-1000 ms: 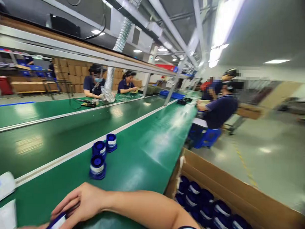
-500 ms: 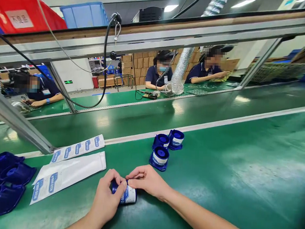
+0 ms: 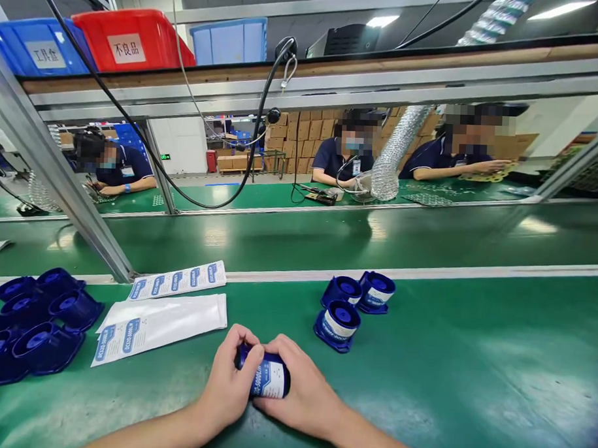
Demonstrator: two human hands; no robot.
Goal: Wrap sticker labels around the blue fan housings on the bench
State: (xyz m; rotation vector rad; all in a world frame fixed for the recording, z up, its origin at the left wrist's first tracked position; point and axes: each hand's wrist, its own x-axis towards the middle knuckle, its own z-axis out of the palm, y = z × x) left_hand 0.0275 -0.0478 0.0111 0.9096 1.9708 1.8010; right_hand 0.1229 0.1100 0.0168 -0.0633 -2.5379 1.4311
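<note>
Between my two hands is a dark blue round plastic housing (image 3: 269, 380), with a white and blue label on its curved side. My left hand (image 3: 232, 375) grips its left end, the thumb across the label's edge. Fingers of my right hand (image 3: 306, 384) wrap round its right end, with the thumb low at the front. Beyond my hands stand three labelled blue housings (image 3: 339, 322) in a close group. To the left lie sheets of labels (image 3: 171, 321), and a strip of labels (image 3: 177, 280) is behind them.
Several blue housings (image 3: 47, 339) without visible labels crowd the left edge. A metal post (image 3: 80, 157) rises at the left. Overhead, a shelf holds a red bin (image 3: 133, 42) and blue bins (image 3: 229, 42). A black cable (image 3: 255, 137) hangs down. Three people sit across the line.
My right hand has moved from pinching the label's top edge to wrapping round the housing's right end. The view has shifted left, showing more of the housings and bins there.
</note>
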